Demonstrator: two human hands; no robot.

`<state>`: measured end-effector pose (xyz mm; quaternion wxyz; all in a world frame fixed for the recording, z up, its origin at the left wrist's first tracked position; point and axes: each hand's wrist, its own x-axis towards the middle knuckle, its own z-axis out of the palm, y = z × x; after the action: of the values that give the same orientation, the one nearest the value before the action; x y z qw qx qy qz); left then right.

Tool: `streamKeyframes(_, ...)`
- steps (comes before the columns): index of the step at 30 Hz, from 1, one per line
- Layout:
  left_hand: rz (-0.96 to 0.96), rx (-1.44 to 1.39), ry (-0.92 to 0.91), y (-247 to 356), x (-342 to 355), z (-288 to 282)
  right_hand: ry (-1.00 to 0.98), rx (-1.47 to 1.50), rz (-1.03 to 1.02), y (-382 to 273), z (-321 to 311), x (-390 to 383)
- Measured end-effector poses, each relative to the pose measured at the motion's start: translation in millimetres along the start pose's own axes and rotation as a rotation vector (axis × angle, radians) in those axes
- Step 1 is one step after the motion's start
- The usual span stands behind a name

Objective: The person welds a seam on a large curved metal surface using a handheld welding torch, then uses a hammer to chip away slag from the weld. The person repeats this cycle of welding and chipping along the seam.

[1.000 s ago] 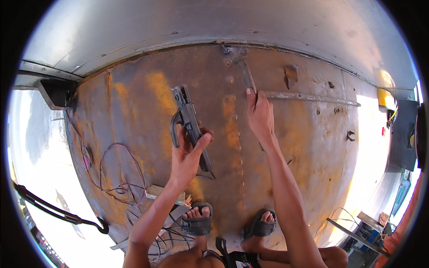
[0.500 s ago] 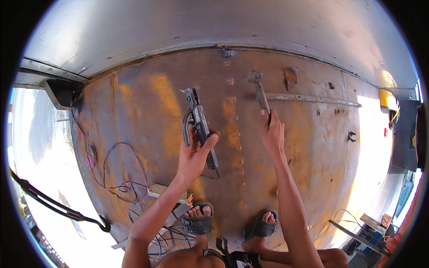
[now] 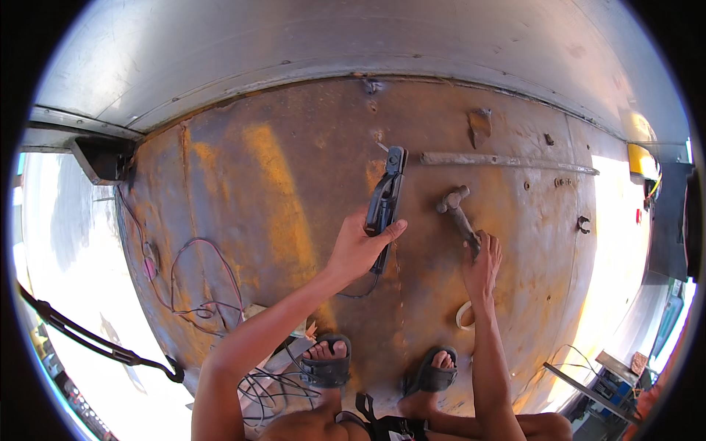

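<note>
My left hand (image 3: 360, 246) grips a black welding electrode holder (image 3: 384, 195), held at the middle of the view with a short thin rod at its jaws and a cable trailing below. My right hand (image 3: 482, 264) is closed on the handle end of a metal hammer (image 3: 454, 200), low over the rusty steel floor (image 3: 279, 191) or resting on it. A pale ring (image 3: 463, 316) lies beside my right forearm. A long metal bar (image 3: 507, 160) lies across the floor above the hammer, near a bent scrap (image 3: 480, 126).
A metal wall (image 3: 346, 37) runs along the far edge. A black bracket (image 3: 95, 162) is at left, a yellow object (image 3: 641, 160) at right. Looped cables (image 3: 198, 272) lie at left, with tangled black cables near my sandalled feet (image 3: 326, 360). Metal pieces (image 3: 588, 389) are at lower right.
My left hand and the electrode holder have moved right, toward the centre. My right hand has moved down and right with the hammer, away from the far wall.
</note>
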<state>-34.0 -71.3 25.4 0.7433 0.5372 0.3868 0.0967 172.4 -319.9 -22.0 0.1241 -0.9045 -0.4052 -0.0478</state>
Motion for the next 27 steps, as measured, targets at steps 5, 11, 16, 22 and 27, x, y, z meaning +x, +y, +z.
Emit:
streamKeyframes(5, 0.042, 0.042, 0.034, 2, 24, 12, -0.54, 0.958, 0.293, -93, -10, 36)
streamKeyframes(11, 0.265, 0.136, 0.179, 11, 68, 12, -0.344, 1.737, 0.773, -191, 19, 78)
streamKeyframes(16, 0.421, 0.534, 0.146, 0, 86, -2, -0.061, 1.139, 0.259, -184, 50, 111)
streamKeyframes(22, 0.337, 0.449, -0.07, -9, 74, -18, -0.086, 0.781, 0.093, -182, 68, 139)
streamKeyframes(27, 0.353, 0.633, -0.035, -14, 64, -14, -0.162, 0.704, 0.153, -185, 72, 154)
